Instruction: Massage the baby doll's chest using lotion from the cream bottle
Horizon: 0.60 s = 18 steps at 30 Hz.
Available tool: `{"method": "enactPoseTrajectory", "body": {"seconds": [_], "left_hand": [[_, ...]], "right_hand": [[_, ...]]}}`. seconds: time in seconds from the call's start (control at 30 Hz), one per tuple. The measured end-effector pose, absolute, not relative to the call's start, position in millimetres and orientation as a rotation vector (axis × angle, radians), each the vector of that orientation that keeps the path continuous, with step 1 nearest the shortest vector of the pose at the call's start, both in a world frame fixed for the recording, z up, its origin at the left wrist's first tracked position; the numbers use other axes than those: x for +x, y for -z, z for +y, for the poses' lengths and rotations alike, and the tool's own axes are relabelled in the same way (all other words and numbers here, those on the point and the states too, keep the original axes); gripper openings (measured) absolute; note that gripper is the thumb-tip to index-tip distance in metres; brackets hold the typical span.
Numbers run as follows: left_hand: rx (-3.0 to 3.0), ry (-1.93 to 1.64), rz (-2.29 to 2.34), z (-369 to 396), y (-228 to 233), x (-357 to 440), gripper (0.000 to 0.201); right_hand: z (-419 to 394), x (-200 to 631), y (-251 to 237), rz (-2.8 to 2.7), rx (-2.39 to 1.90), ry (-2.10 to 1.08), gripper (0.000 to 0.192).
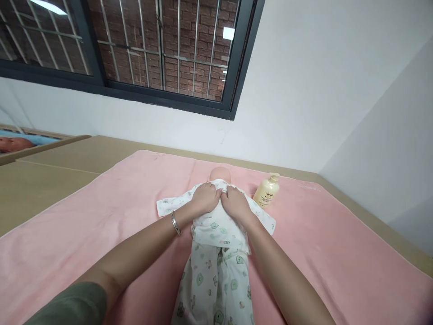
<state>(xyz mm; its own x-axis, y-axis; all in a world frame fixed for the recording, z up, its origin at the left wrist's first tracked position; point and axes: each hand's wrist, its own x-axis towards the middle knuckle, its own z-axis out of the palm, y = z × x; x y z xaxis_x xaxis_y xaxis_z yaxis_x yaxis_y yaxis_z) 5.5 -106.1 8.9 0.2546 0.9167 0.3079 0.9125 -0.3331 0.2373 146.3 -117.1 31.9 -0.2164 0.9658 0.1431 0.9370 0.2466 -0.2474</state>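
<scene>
A baby doll lies on a pink towel, head away from me, dressed in a white printed shirt and matching trousers. My left hand rests on the doll's upper chest at the left, fingers curled into the shirt fabric near the collar. A silver bracelet is on that wrist. My right hand lies beside it on the right of the chest, fingers pressing on the shirt. The two hands touch at the collar.
A cream pump bottle lies tilted on the towel right of the doll's head. The towel covers a tan table set against a white wall under a barred window. Another doll lies in a cot at far left.
</scene>
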Motion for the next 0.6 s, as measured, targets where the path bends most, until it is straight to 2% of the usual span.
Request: {"method": "enactPoseTrajectory", "body": {"seconds": [0.13, 0.37, 0.6], "left_hand": [[2.439, -0.613, 1.781, -100.5, -7.9, 1.6, 0.052], [2.621, -0.597, 1.941, -128.4, -6.9, 21.9, 0.031], [2.261, -0.747, 1.793, -105.0, -3.5, 4.0, 0.036]], "right_hand": [[-125.5, 142.8, -34.3, -2.29, -1.713, -0.215, 0.036], [-97.4, 163.6, -27.7, -2.221, -1.695, -0.315, 0.04], [-122.3, 136.3, -20.3, -2.23, -1.797, 0.022, 0.044]]}}
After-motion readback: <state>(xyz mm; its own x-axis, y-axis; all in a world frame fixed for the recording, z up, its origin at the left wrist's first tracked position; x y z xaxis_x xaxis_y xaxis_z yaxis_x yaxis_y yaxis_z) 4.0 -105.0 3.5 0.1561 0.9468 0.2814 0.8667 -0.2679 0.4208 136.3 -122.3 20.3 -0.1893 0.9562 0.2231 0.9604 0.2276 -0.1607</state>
